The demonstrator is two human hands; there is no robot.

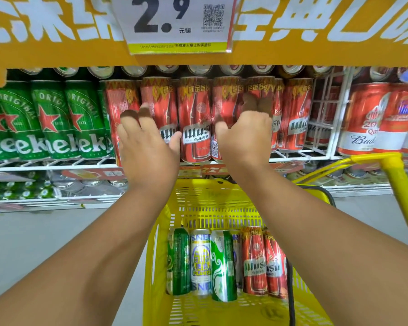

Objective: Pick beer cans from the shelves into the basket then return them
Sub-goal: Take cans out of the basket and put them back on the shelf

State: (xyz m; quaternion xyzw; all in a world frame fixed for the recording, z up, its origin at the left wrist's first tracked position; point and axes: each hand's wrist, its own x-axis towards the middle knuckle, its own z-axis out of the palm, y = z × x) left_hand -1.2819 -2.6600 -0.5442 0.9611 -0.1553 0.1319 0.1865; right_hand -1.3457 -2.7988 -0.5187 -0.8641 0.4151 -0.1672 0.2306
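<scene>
A row of red beer cans (196,118) stands upright on the wire shelf (292,158). My left hand (146,142) reaches into the row and curves round a red can (159,102), with spread fingers on its left side and the thumb on its right. My right hand (243,135) curls over another red can (226,102), thumb to the left and fingertips over the front. The fingertips are blurred. Below my arms sits the yellow basket (222,198), holding several cans lying flat: green and white ones (200,262) and two red ones (254,262).
Green cans (54,121) fill the shelf to the left; red-and-white cans (372,118) stand behind a white wire divider (337,114) to the right. A yellow banner with a price tag (179,22) hangs above. The basket's yellow handle (396,182) rises at right. More cans sit on a lower shelf (85,182).
</scene>
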